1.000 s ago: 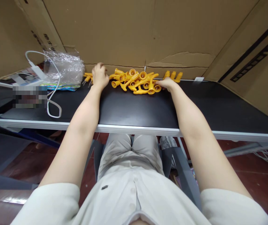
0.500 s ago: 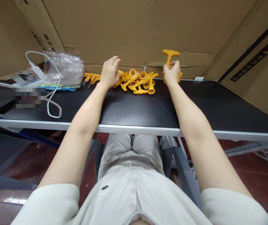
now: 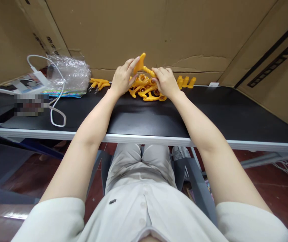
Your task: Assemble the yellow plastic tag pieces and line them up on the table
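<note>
Above the table, a yellow T-handled corkscrew (image 3: 141,63) is held between both hands. My left hand (image 3: 122,77) is closed with fingers and thumb on its handle. My right hand (image 3: 166,80) grips the far end of its ribbed yellow sleeve, so that end is hidden. Directly below lies a pile of yellow corkscrews and bell-ended parts (image 3: 151,95), partly covered by my right hand. Left of my left hand lie several yellow handles (image 3: 100,83) with bare metal spirals. Beyond my right hand stand several yellow sleeves (image 3: 185,82), upright by the back wall.
A clear plastic bag (image 3: 69,74) lies at the left on colourful packets. Near it are a white cable (image 3: 63,82) and a white adapter (image 3: 41,77). Cardboard walls (image 3: 144,33) enclose the back and sides of the black table (image 3: 149,117), which has a metal front edge.
My right hand has moved left with the corkscrew, which now tilts with its handle towards the left. My left hand has shifted slightly right and taken hold of the handle. The upright sleeves are uncovered.
</note>
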`<state>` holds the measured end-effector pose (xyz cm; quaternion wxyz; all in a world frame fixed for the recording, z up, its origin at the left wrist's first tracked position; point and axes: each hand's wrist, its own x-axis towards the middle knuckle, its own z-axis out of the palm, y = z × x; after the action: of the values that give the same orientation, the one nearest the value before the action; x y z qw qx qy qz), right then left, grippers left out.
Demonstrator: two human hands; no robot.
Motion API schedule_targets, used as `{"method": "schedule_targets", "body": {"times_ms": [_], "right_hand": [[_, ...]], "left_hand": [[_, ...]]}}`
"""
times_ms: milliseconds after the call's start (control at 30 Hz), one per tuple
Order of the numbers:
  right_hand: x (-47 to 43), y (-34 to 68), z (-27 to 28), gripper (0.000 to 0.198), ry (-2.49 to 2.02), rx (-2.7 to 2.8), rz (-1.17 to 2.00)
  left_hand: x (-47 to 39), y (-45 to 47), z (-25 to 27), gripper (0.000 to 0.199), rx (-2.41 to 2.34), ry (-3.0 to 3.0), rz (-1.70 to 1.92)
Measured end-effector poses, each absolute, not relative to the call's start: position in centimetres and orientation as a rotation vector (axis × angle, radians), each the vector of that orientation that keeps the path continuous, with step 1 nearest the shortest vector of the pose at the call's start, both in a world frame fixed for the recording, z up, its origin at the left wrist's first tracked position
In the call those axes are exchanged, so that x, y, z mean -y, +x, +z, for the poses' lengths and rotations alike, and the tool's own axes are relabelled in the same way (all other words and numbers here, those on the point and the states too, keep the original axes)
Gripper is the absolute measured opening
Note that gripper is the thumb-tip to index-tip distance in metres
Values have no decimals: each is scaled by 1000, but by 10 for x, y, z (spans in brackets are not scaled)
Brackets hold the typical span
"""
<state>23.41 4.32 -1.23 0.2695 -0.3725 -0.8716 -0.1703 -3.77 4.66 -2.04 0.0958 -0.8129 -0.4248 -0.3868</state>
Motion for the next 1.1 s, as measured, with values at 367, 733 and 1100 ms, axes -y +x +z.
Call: {"method": "schedule_targets", "body": {"times_ms": [367,733,1100], "right_hand": [[-36,228,-10,46,-1085,2342,-484],[-22,225,4,35,-1154,2306,-427],[-18,222,2,46,-1242,2383,-556]], "left_hand": [[-11,-7,-6,60,1535,-2335,-924],[-8,4,-7,63,1609,-2405,-1052],[-18,0,-6,55,1864,-2492,-1163]]}}
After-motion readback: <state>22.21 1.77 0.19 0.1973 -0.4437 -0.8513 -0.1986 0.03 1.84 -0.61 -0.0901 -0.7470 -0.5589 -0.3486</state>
